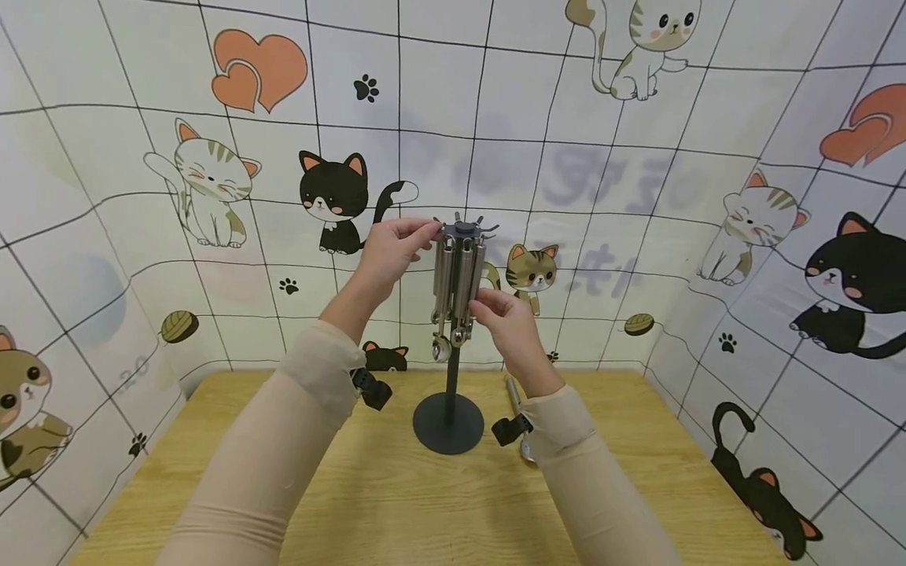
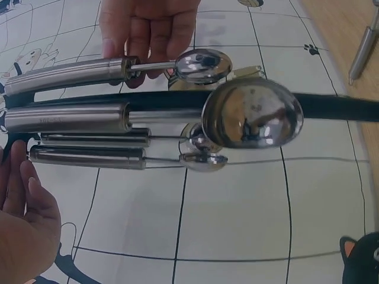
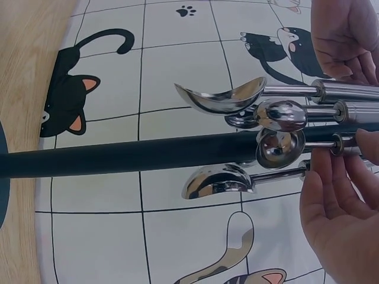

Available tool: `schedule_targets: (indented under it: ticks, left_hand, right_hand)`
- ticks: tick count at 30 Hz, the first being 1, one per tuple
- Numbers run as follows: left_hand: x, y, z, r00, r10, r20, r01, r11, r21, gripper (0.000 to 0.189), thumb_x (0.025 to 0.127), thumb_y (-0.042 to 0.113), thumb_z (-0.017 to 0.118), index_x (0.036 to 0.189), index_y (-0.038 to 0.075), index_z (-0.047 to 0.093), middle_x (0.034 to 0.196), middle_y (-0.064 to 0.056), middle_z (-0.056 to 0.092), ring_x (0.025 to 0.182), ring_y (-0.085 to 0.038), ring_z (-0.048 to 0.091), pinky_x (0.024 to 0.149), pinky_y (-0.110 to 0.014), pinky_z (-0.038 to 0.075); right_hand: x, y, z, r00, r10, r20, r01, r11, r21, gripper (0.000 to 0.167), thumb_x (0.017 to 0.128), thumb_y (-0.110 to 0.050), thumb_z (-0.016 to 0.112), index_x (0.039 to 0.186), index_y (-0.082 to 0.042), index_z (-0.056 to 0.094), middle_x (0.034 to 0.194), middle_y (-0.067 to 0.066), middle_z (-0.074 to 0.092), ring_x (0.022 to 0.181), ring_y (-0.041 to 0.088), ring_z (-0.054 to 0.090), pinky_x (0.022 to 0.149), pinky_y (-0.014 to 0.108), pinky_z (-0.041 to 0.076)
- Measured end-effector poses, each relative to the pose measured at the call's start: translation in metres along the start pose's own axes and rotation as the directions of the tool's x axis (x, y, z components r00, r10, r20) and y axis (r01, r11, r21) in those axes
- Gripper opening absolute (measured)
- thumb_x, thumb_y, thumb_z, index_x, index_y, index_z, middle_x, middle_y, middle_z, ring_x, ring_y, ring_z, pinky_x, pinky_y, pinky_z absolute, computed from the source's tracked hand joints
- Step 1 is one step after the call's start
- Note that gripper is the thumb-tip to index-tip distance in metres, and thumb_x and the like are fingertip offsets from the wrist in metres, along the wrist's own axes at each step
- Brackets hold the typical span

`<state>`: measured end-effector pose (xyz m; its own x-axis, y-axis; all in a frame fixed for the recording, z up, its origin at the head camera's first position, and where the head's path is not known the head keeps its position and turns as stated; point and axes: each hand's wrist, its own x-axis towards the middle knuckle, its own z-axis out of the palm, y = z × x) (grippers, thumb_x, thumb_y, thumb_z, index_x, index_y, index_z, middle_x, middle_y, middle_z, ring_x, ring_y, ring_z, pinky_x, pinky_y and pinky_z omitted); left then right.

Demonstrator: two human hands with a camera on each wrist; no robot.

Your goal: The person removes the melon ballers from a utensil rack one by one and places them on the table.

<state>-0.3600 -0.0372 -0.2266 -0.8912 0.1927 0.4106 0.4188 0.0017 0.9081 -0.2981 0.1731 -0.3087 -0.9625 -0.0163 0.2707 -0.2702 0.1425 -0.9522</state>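
the right hand (image 1: 511, 318) grasps one steel scoop (image 3: 281, 149), thumb over the handle and fingers behind it; the handle's upper part runs out of the right wrist view. this scoop is among the scoops clustered around the dark pole (image 3: 130, 155) of the utensil rack (image 1: 448, 428), at about 4 o'clock from the rack's head (image 1: 463, 230).

the left hand (image 1: 396, 250) is at about 9 o'clock from that head, its thumb and forefinger pinching the rack at a hook; whether a handle end is also between the fingertips is hard to make out.

the hanging scoops overlap one another. a large bowl (image 2: 253, 113) covers part of a smaller one in the left wrist view, and another bowl (image 3: 241, 118) sits mostly hidden in the right wrist view, so their exact number cannot be told.

the rack's round base rests on the wooden tabletop (image 1: 396, 503). at 3 o'clock from it lies a loose utensil (image 1: 512, 391), its middle hidden by the black wrist camera (image 1: 511, 429); the left wrist view cuts it off at the edge. at 12 o'clock, behind the rack, hangs a cat-print cloth (image 1: 453, 110), its faint lettering hard to read.
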Motion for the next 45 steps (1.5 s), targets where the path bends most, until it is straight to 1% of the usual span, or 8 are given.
schedule_targets:
  ticks: [4, 8, 13, 18, 23, 30, 37, 45]
  left_hand:
    - [0.0, -0.002, 0.0, 1.0, -0.004, -0.021, 0.004, 1.0, -0.007, 0.032, 0.098, 0.037, 0.069, 0.116, 0.011, 0.075, 0.101, -0.002, 0.073, 0.096, -0.019, 0.06, 0.083, -0.034, 0.048]
    - [-0.001, -0.003, 0.0, 1.0, 0.007, -0.027, -0.007, 1.0, -0.008, 0.032, 0.098, 0.037, 0.069, 0.117, 0.012, 0.075, 0.1, -0.002, 0.074, 0.097, -0.019, 0.06, 0.083, -0.036, 0.049]
    - [-0.001, -0.003, -0.001, 0.999, 0.03, -0.017, -0.03, 0.999, 0.012, 0.031, 0.098, 0.037, 0.07, 0.115, 0.012, 0.076, 0.098, -0.001, 0.075, 0.098, -0.019, 0.06, 0.085, -0.035, 0.045]
    - [0.0, -0.004, -0.001, 0.999, 0.05, -0.003, -0.05, 0.998, 0.026, 0.03, 0.098, 0.037, 0.069, 0.115, 0.013, 0.076, 0.1, 0.0, 0.075, 0.1, -0.019, 0.059, 0.093, -0.041, 0.042]
    - [-0.001, -0.005, -0.002, 0.998, 0.058, 0.001, -0.058, 0.998, 0.02, 0.03, 0.098, 0.036, 0.069, 0.116, 0.013, 0.076, 0.102, -0.001, 0.075, 0.101, -0.02, 0.059, 0.096, -0.04, 0.042]
    - [-0.001, -0.006, -0.003, 0.996, 0.086, 0.013, -0.087, 0.996, 0.017, 0.03, 0.099, 0.035, 0.068, 0.116, 0.012, 0.076, 0.103, -0.002, 0.075, 0.109, -0.031, 0.058, 0.099, -0.043, 0.042]
    - [-0.003, -0.005, -0.003, 0.996, 0.091, 0.011, -0.091, 0.995, 0.026, 0.028, 0.1, 0.033, 0.068, 0.115, 0.01, 0.076, 0.102, -0.002, 0.074, 0.104, -0.024, 0.059, 0.097, -0.039, 0.042]
    - [-0.004, -0.004, -0.001, 0.995, 0.101, 0.0, -0.101, 0.994, 0.042, 0.028, 0.1, 0.033, 0.068, 0.115, 0.011, 0.076, 0.101, -0.001, 0.075, 0.105, -0.026, 0.06, 0.099, -0.042, 0.042]
  right_hand:
    - [0.0, 0.0, 0.001, 1.0, -0.007, 0.009, 0.007, 1.0, -0.002, 0.046, 0.103, -0.023, 0.064, 0.143, -0.003, 0.056, 0.136, 0.015, 0.06, 0.122, 0.03, 0.06, 0.112, 0.047, 0.038]
    - [0.0, -0.001, 0.001, 1.0, -0.013, 0.002, 0.013, 1.0, -0.003, 0.046, 0.103, -0.022, 0.063, 0.144, -0.003, 0.055, 0.134, 0.016, 0.061, 0.118, 0.031, 0.062, 0.111, 0.047, 0.04]
    - [-0.001, -0.002, 0.001, 1.0, -0.026, -0.006, 0.026, 0.999, 0.02, 0.044, 0.103, -0.017, 0.062, 0.143, -0.001, 0.056, 0.136, 0.017, 0.059, 0.116, 0.031, 0.064, 0.1, 0.04, 0.051]
    - [-0.003, -0.003, -0.002, 0.999, -0.046, 0.001, 0.046, 0.998, 0.052, 0.044, 0.104, -0.014, 0.06, 0.144, 0.002, 0.053, 0.142, 0.018, 0.055, 0.121, 0.031, 0.062, 0.093, 0.035, 0.054]
    - [-0.005, -0.005, -0.004, 0.998, -0.057, -0.001, 0.057, 0.998, 0.039, 0.043, 0.104, -0.014, 0.06, 0.144, 0.001, 0.053, 0.139, 0.018, 0.057, 0.119, 0.033, 0.064, 0.092, 0.032, 0.055]
    - [-0.008, -0.008, -0.006, 0.998, -0.061, -0.02, 0.062, 0.998, 0.019, 0.043, 0.103, -0.015, 0.061, 0.143, 0.0, 0.055, 0.135, 0.017, 0.06, 0.114, 0.033, 0.066, 0.091, 0.033, 0.055]
    - [-0.009, -0.007, -0.006, 0.997, -0.069, -0.018, 0.069, 0.998, 0.013, 0.042, 0.104, -0.015, 0.061, 0.142, 0.0, 0.056, 0.136, 0.018, 0.06, 0.116, 0.029, 0.065, 0.091, 0.034, 0.055]
    - [-0.015, -0.004, -0.01, 0.996, -0.086, -0.029, 0.086, 0.996, 0.01, 0.043, 0.103, -0.013, 0.061, 0.143, 0.002, 0.054, 0.137, 0.02, 0.058, 0.118, 0.03, 0.062, 0.089, 0.032, 0.056]
